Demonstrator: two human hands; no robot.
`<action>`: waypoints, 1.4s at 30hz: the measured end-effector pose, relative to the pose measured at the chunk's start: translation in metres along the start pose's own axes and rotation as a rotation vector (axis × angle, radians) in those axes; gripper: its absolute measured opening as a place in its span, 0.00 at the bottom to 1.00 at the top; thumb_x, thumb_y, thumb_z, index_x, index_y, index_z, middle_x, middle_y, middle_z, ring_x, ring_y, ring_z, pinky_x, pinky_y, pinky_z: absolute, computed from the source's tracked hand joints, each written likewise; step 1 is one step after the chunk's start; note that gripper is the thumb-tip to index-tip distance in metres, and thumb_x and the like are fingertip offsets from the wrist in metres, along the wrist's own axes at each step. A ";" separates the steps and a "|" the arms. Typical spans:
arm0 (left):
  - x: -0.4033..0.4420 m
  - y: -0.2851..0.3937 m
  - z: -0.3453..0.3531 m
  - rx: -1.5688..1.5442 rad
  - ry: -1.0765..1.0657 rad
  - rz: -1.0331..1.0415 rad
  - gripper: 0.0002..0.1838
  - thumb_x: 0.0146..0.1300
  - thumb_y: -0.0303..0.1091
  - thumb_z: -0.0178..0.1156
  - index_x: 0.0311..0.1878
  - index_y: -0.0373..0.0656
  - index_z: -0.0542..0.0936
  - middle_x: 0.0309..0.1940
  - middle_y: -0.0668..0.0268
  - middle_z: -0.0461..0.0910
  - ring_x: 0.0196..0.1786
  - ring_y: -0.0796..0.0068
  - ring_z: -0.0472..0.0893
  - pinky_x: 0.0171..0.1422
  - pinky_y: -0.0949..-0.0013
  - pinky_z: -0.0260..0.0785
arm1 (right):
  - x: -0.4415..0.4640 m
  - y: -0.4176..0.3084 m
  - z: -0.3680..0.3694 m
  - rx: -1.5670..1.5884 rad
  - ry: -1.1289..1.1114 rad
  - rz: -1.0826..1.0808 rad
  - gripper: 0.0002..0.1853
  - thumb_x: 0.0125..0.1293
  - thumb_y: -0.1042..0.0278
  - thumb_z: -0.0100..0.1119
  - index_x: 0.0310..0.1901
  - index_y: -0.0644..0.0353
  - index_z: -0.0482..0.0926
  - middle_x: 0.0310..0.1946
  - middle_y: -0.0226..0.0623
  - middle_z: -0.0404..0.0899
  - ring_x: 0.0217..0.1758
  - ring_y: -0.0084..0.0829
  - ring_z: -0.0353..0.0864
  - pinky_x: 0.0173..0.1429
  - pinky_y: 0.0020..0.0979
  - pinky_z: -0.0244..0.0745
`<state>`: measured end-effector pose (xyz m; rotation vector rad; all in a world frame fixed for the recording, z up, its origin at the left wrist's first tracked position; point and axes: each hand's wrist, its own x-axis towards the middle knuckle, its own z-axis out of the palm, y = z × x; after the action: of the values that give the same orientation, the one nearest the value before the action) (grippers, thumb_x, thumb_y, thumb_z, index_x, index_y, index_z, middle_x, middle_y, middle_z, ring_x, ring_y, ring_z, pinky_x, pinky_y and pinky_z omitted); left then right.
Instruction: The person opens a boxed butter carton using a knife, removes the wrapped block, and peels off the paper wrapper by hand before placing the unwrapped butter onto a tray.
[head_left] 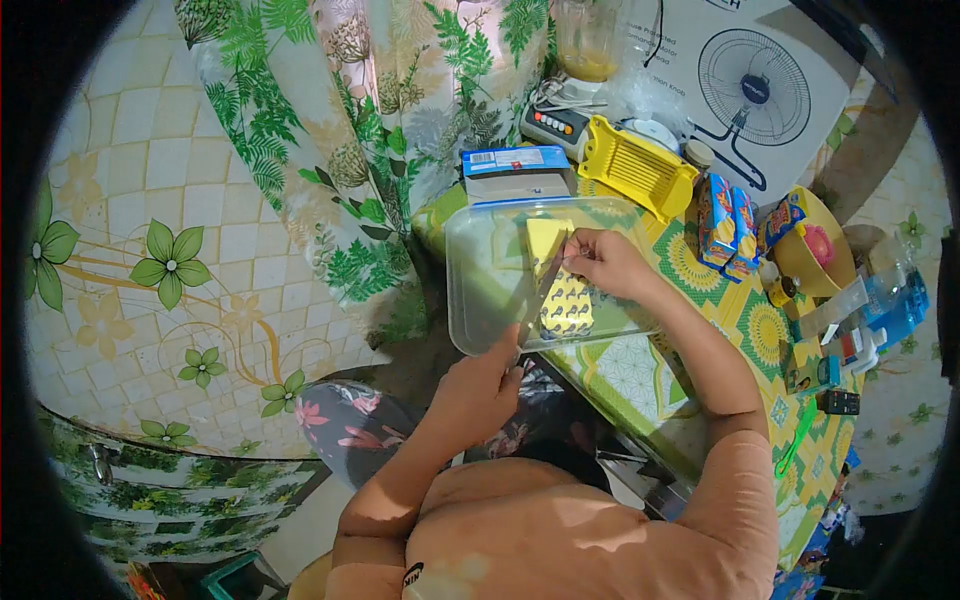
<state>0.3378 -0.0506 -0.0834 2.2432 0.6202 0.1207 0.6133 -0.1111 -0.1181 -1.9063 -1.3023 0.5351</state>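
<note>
My left hand (484,388) is closed around the handle of a knife (541,290), its blade pointing up and away across a yellow block (547,238). The block looks like cheese, partly bare at the far end. Its near part is covered by a yellow wrapper (567,308) with dark prints. My right hand (607,262) pinches at the wrapper's edge beside the blade; the fingertips partly hide what they hold. Beneath all of this is a clear plastic container (474,300) on the table.
Behind the container stand an open blue box (515,160), a yellow slotted rack (642,168) and a blender (585,60). To the right are blue-and-orange packs (718,225), a yellow bowl (838,268) and green scissors (797,436). A leaf-print curtain (380,150) hangs at left.
</note>
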 end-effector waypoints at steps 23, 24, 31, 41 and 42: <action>0.028 -0.019 0.020 -0.012 0.166 0.225 0.28 0.64 0.33 0.55 0.68 0.39 0.66 0.35 0.42 0.79 0.39 0.43 0.80 0.43 0.52 0.71 | -0.003 -0.007 -0.007 0.151 -0.082 -0.038 0.04 0.66 0.73 0.59 0.35 0.61 0.74 0.23 0.18 0.67 0.26 0.12 0.63 0.30 0.20 0.60; 0.019 -0.016 0.014 -0.003 0.112 0.177 0.28 0.65 0.34 0.54 0.68 0.40 0.66 0.34 0.43 0.80 0.38 0.41 0.80 0.44 0.49 0.70 | -0.003 -0.008 -0.006 0.152 -0.077 -0.051 0.04 0.66 0.73 0.59 0.35 0.62 0.74 0.23 0.18 0.67 0.26 0.12 0.63 0.30 0.20 0.60; 0.011 -0.020 0.014 0.006 0.145 0.174 0.28 0.64 0.32 0.56 0.68 0.39 0.67 0.27 0.46 0.77 0.32 0.47 0.80 0.38 0.56 0.70 | -0.001 -0.012 -0.014 0.170 -0.175 -0.011 0.05 0.66 0.70 0.59 0.39 0.61 0.76 0.25 0.20 0.72 0.26 0.12 0.64 0.29 0.21 0.60; 0.003 -0.016 -0.002 -0.088 0.103 0.093 0.29 0.63 0.31 0.58 0.69 0.43 0.67 0.28 0.50 0.78 0.25 0.65 0.75 0.36 0.65 0.68 | -0.008 -0.036 -0.032 -0.250 -0.204 0.021 0.16 0.63 0.52 0.61 0.40 0.58 0.78 0.26 0.43 0.80 0.30 0.37 0.80 0.38 0.37 0.72; 0.002 -0.018 -0.001 -0.076 0.097 0.103 0.29 0.63 0.33 0.57 0.69 0.43 0.66 0.27 0.48 0.78 0.28 0.56 0.77 0.37 0.58 0.69 | -0.007 -0.031 -0.030 -0.228 -0.201 0.001 0.16 0.63 0.53 0.61 0.39 0.58 0.78 0.27 0.43 0.80 0.30 0.38 0.80 0.38 0.37 0.72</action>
<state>0.3319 -0.0392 -0.0960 2.2059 0.5421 0.3016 0.6125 -0.1222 -0.0752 -2.0805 -1.5478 0.6133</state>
